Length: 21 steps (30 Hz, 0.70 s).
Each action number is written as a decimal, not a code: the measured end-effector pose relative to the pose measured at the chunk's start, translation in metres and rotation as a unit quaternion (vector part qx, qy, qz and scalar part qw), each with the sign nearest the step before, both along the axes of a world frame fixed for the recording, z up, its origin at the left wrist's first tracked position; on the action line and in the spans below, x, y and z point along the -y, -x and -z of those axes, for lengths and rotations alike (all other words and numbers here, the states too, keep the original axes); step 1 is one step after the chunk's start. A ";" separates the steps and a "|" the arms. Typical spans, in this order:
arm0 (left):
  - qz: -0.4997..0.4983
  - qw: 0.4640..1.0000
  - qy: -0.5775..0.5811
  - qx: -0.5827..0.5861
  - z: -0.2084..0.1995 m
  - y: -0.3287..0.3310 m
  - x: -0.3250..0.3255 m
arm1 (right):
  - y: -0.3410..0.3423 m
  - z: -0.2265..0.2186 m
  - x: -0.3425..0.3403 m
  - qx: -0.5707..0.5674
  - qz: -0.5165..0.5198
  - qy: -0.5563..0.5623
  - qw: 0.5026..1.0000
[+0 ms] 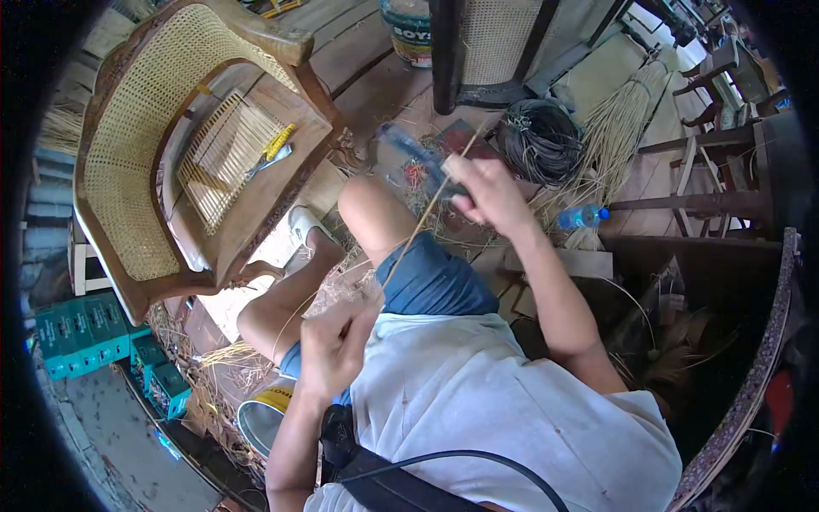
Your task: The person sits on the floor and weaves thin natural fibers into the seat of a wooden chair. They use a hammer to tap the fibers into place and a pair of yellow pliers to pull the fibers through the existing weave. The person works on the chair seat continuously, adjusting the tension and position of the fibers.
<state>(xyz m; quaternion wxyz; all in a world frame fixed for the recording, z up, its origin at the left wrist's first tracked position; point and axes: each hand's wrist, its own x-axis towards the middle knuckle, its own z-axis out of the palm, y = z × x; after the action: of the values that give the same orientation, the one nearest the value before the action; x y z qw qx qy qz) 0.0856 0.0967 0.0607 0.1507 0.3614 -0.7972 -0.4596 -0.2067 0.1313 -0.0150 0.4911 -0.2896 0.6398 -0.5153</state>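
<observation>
A thin, straw-coloured cane strand (417,229) runs slantwise over my lap, past the blue shorts. Its lower end goes into my left hand (331,346), whose fingers are closed round it. Higher up, my right hand (488,194) is closed at a blurred, dark blue-grey, knife-like tool (409,143), with a pale piece at the fingertips. The strand passes right beside those fingers; whether they pinch it too is hard to make out. To the left stands a wooden armchair (271,32) with woven cane back and a partly woven seat panel (215,166).
A yellow tool (278,143) lies on the chair seat. Coiled black cord (539,141), a long cane bundle (627,119) and a blue-capped bottle (582,217) are at right. Teal boxes (81,333) and a yellow-white bucket (263,418) are at lower left. Fibre scraps litter the floor.
</observation>
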 end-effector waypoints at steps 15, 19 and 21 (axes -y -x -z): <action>0.013 0.996 -0.039 -0.075 0.033 0.039 0.047 | -0.053 -0.043 -0.001 -0.246 -0.083 0.082 0.962; 0.007 0.993 -0.107 -0.054 0.036 0.056 0.040 | -0.067 -0.039 -0.005 -0.238 -0.058 0.120 0.962; 0.008 0.987 -0.104 -0.121 0.041 0.059 0.034 | -0.066 -0.038 -0.009 -0.221 -0.071 0.096 0.968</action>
<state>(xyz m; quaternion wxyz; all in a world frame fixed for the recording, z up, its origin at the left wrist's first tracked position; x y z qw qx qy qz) 0.0270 0.0624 0.0194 0.2037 0.3101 -0.7236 -0.5820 -0.1407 0.1399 0.0232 0.3429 -0.4870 0.6581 -0.4607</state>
